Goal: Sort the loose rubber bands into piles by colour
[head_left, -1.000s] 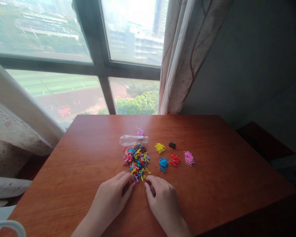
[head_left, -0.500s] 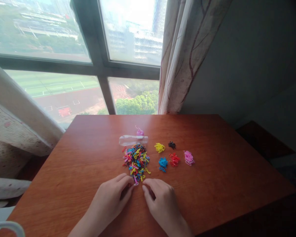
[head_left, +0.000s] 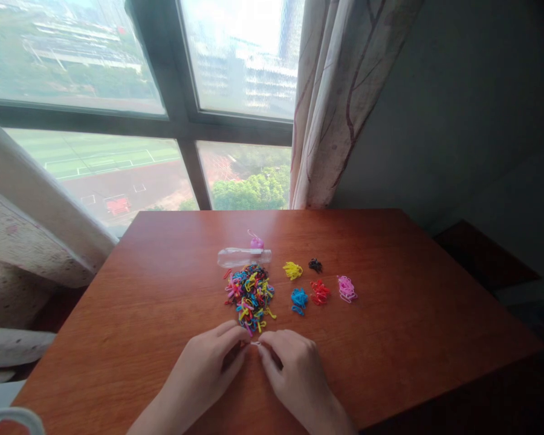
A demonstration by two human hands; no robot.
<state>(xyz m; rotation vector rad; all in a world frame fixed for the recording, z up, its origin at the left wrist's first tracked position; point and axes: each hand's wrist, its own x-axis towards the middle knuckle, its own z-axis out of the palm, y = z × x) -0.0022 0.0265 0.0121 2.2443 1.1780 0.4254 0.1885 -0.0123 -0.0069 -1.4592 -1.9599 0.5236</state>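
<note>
My left hand (head_left: pixel 213 356) and my right hand (head_left: pixel 294 362) meet at the near end of a mixed heap of small coloured loops (head_left: pixel 250 293), which look like little rubber bands. Between the fingertips of both hands a small pale pink loop (head_left: pixel 255 343) stretches across the gap. Its ends are hidden by thumbs and forefingers, which are closed in a pinch on each side. Just beyond the fingers lie a pink loop (head_left: pixel 248 330) and a yellow loop (head_left: pixel 262 326) at the heap's edge.
Right of the heap lie separate piles: yellow (head_left: pixel 292 270), black (head_left: pixel 315 265), blue (head_left: pixel 298 300), red (head_left: pixel 320 292) and pink (head_left: pixel 347 289). Behind it a clear bottle (head_left: pixel 242 258) lies on its side, near a purple round object (head_left: pixel 256 242). The wooden table (head_left: pixel 412 326) meets a window.
My hands have drawn slightly closer together. The pale loop has come off the heap's near edge toward me and now spans both hands' fingertips.
</note>
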